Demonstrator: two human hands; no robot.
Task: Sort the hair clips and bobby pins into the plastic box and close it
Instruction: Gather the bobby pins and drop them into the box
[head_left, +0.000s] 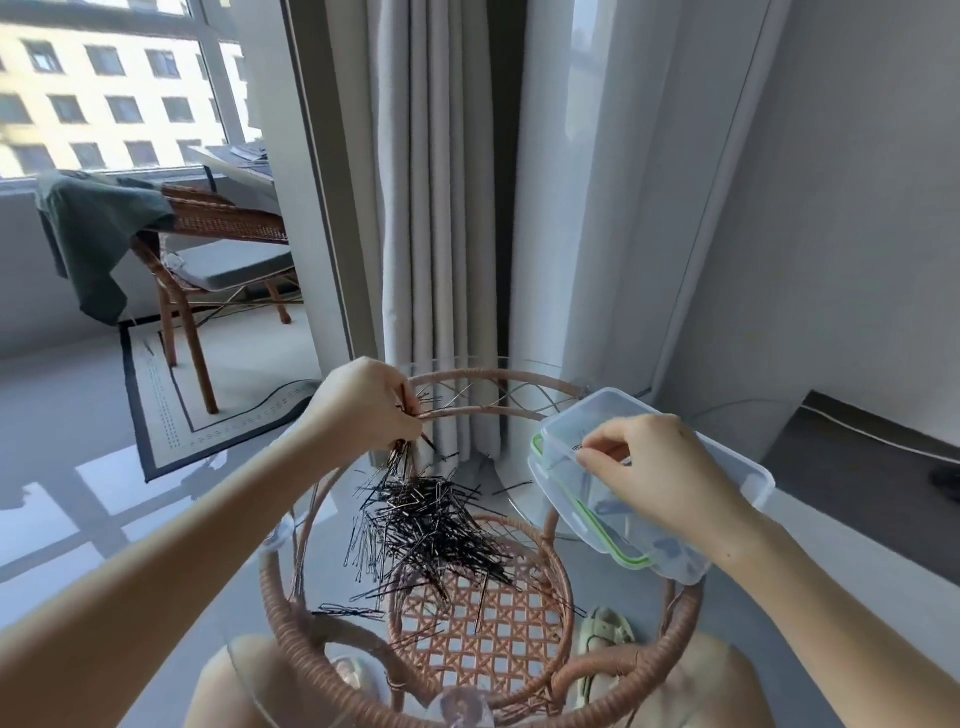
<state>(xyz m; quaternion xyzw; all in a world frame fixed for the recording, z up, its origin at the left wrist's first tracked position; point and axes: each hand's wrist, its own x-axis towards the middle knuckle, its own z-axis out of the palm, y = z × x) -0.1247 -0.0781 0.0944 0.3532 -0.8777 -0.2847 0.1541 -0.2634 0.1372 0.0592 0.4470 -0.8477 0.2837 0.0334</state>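
Dozens of black metal bobby pins (431, 525) heap on the round glass tabletop (519, 483); the left hand (363, 410) pinches a bunch, while the right hand (660, 467) pinches one pin above the clear green-sealed plastic box (737, 467), kept close for dropping.

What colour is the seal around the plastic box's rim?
Green, seen in the head view: the seal edges the clear plastic box.

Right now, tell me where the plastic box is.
The plastic box sits on the right edge of the glass table, under the right hand, right of the bobby pins.
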